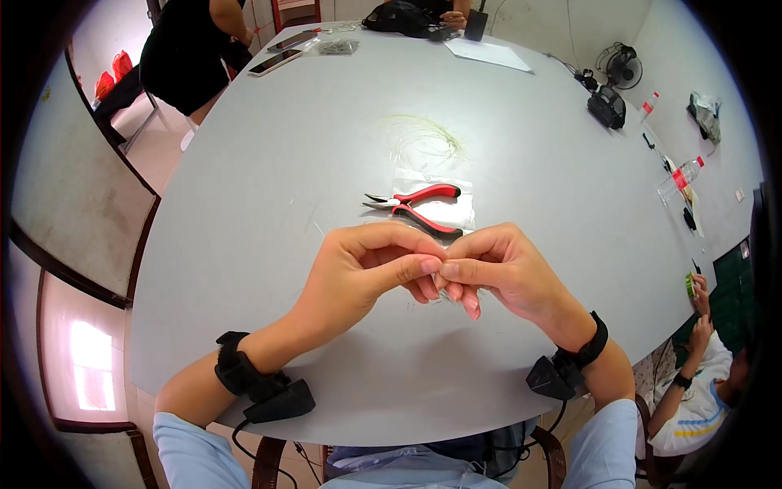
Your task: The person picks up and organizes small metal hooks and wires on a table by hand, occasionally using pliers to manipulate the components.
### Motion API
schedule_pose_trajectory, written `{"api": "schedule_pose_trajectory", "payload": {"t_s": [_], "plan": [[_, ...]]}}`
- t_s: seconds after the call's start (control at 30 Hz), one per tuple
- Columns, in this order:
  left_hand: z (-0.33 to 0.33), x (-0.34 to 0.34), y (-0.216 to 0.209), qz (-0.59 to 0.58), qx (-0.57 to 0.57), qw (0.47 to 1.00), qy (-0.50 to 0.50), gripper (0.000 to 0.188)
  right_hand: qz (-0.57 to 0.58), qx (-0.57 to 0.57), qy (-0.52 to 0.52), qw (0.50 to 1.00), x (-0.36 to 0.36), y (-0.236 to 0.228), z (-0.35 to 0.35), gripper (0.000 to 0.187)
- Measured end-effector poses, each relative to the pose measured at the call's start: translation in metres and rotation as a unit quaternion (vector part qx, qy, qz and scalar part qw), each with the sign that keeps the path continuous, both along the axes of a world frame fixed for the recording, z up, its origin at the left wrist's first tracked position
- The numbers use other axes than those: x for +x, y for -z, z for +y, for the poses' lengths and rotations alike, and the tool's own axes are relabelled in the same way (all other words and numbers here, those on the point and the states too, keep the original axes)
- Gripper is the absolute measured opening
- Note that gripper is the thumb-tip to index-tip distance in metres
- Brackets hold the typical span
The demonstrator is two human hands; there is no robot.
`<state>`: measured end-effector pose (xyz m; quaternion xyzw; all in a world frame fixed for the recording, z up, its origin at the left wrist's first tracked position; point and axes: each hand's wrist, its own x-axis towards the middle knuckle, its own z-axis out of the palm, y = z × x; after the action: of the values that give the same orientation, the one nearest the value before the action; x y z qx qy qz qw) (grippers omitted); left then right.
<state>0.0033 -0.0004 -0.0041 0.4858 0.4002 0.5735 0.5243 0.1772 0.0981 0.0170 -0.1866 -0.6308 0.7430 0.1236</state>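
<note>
My left hand (366,265) and my right hand (501,269) meet above the near middle of the table, thumbs and fingertips pinched together. Whatever sits between the fingertips is too small to make out; a pale bit shows just under them. Directly beyond my hands lie pliers (415,196) with red and black handles, jaws pointing left and parted. They rest partly on a white packet (452,213). Farther off is a loose coil of thin, pale greenish line (428,138). A few short, thin clippings (316,220) lie left of the pliers.
The grey table (244,187) holds phones (275,63), a clear bag (334,47), white paper (489,55) and a black bag (403,18) at its far end. Plastic bottles (680,179) and a black pouch (607,107) line the right side. A co-worker (692,391) sits at right; another person (191,57) stands far left.
</note>
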Motion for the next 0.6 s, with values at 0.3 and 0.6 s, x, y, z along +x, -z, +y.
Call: {"api": "schedule_pose_trajectory", "payload": {"t_s": [0.3, 0.6], "plan": [[0.0002, 0.0021, -0.0016, 0.022, 0.012, 0.999, -0.019, 0.010, -0.017, 0.001, -0.006, 1.000, 0.0008, 0.0029, 0.0051, 0.016], [-0.0024, 0.0021, -0.0028, 0.063, 0.004, 0.998, -0.007, 0.012, -0.025, -0.005, -0.012, 1.000, 0.0014, 0.0034, 0.0059, 0.016]]}}
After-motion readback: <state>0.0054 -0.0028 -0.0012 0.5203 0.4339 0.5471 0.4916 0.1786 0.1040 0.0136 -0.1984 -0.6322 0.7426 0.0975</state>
